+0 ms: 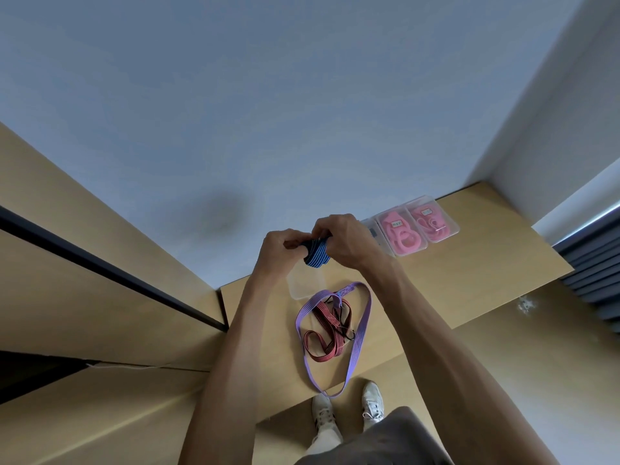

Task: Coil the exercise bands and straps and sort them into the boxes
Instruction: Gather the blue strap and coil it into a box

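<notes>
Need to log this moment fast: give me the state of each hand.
Left hand: closed, gripping the coiled blue band.
Right hand: closed, gripping the same blue band from the other side.

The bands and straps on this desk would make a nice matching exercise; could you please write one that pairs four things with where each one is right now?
Things:
1. blue band
2. purple band
3. red strap
4. pink bands

Places:
A. lying inside the loop of another band on the desk
B. packed in clear boxes at the far right of the desk
C. bunched between both hands, above an empty clear box
D. spread in a long loop that reaches the desk's near edge

Right pairs: 1-C, 2-D, 3-A, 4-B
</notes>
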Motion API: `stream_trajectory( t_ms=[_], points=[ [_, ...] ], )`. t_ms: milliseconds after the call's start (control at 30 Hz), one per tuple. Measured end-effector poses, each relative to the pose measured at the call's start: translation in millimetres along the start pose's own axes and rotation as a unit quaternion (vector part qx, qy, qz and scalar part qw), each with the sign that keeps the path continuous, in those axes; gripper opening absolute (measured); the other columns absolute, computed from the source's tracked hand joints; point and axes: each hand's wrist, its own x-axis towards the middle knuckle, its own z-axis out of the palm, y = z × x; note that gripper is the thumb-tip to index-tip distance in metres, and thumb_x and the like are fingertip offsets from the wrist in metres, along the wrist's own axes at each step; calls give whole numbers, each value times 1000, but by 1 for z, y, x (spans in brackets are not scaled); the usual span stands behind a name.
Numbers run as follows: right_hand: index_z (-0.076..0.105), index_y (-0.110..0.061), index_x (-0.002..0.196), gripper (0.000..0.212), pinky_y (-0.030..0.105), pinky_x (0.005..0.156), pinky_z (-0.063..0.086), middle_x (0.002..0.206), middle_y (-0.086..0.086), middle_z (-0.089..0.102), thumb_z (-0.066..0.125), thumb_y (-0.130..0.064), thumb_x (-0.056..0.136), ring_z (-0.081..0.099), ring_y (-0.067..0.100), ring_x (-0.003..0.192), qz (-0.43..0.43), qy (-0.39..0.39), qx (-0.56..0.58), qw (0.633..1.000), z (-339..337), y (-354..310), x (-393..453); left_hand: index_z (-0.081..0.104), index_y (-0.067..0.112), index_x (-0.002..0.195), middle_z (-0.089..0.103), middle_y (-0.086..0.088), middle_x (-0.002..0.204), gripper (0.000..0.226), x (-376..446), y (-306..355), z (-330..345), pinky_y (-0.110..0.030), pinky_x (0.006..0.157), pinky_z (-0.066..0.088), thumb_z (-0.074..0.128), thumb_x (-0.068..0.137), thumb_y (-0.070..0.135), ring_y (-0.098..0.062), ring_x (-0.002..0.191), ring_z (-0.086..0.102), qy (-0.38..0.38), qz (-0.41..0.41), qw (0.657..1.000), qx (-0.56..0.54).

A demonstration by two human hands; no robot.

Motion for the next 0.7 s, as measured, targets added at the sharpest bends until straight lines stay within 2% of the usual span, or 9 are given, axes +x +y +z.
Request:
stream_trajectory(
  t_ms=[100,200,333,467,567,633,667,700],
  points=[
    [72,-12,101,35,43,82,53,101,4,72,49,6,82,63,24,96,-13,-6,42,999,-4,3,2,79,20,97,79,-4,93,39,-1,-2,-8,-32,86,59,61,81,-12,-18,91,75,-47,-19,996,-73],
    [76,-14,99,25,34,84,49,106,6,66,55,-2,92,59,19,96,-31,-1,82,996,0,8,1,79,14,98,78,-8,91,39,-1,-2,-14,-26,74,58,56,83,-14,-18,84,74,-102,-38,984,-141],
    [73,-11,98,9,26,77,52,90,5,72,68,-15,91,66,15,84,6,55,227,972,7,17,-3,82,16,91,77,-9,90,46,-2,-7,-12,-30,68,59,49,88,-16,-21,84,73,-113,-66,967,-219],
    [68,-7,90,21,27,61,51,82,6,71,71,-28,91,64,15,70,100,70,416,901,20,33,-8,82,18,87,77,-6,88,50,-5,-11,-1,-30,69,59,46,89,-16,-20,83,73,-118,-74,951,-275],
    [63,-11,98,22,34,58,51,84,2,69,70,-31,93,63,21,71,195,97,548,808,38,38,-9,81,17,93,76,-10,93,37,-5,-5,11,-35,72,60,54,86,-8,-25,88,73,-110,-68,954,-270],
    [57,-12,102,30,34,59,53,85,1,67,70,-37,92,65,21,74,253,120,610,741,44,40,-8,79,14,97,76,-12,95,31,-4,0,18,-37,76,60,58,86,-5,-27,91,72,-100,-69,957,-265],
    [56,-12,103,34,35,61,54,86,1,67,69,-41,91,65,20,75,273,131,611,732,45,41,-7,78,13,100,76,-12,96,29,-3,2,20,-38,77,60,59,88,-6,-27,92,72,-94,-68,959,-258],
    [57,-12,103,37,37,63,55,86,1,67,68,-46,91,65,20,76,288,142,594,738,45,42,-5,76,13,103,76,-10,96,29,-2,5,22,-38,79,61,59,90,-6,-26,92,72,-87,-66,964,-242]
  ],
)
